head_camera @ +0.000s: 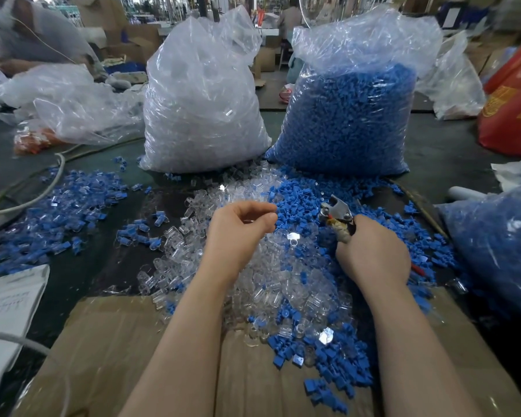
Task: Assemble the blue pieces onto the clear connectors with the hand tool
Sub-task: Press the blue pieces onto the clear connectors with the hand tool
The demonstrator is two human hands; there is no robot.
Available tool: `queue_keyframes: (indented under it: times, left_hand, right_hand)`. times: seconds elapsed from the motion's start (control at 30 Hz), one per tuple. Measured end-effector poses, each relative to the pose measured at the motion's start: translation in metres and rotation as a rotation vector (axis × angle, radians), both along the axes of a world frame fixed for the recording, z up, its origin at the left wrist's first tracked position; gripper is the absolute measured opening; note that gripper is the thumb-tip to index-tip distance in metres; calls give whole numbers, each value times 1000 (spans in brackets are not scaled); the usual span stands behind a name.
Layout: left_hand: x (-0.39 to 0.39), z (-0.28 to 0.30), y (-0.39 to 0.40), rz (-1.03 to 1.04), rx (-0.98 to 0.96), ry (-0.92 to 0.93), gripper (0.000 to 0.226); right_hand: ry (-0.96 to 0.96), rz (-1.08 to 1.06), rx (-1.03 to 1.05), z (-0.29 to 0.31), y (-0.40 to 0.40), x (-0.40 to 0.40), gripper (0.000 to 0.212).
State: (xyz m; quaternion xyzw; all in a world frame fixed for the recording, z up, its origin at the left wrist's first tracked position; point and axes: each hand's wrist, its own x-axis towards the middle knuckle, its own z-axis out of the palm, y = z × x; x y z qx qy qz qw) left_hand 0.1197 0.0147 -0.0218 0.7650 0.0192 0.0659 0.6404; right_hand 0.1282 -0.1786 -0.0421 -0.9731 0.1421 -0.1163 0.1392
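My left hand [241, 227] hovers over the heap of clear connectors [262, 272], its fingers curled with thumb and fingertips pinched on what looks like a clear connector [253, 220]. My right hand [373, 251] grips the handles of the hand tool [339, 216], a plier-like metal tool whose jaws point up and left over the loose blue pieces [301, 203]. Its jaws look empty. Assembled blue-and-clear parts [63, 203] lie spread at the left.
Two tall plastic bags stand behind the heap, one of clear connectors [202, 109] and one of blue pieces [349, 115]. Another bag of blue parts [500, 245] sits at right. Flattened cardboard [127, 356] covers the near edge. Cables [36, 194] and paper [9, 299] lie at left.
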Motion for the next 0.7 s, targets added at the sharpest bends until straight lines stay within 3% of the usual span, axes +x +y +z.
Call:
queue_keyframes:
  times: [0.1,0.33,0.7]
  left_hand:
    - [0,-1,0,4,-56,9,24]
    - [0,0,-7,44,-97,-10,10]
    - [-1,3,-19,93,-204,-68,9]
  right_hand:
    - [-62,51,132,0,1,1,18]
    - [-277,251,515,11,14,-2,11]
    - [-335,380,710,13,30,-8,14]
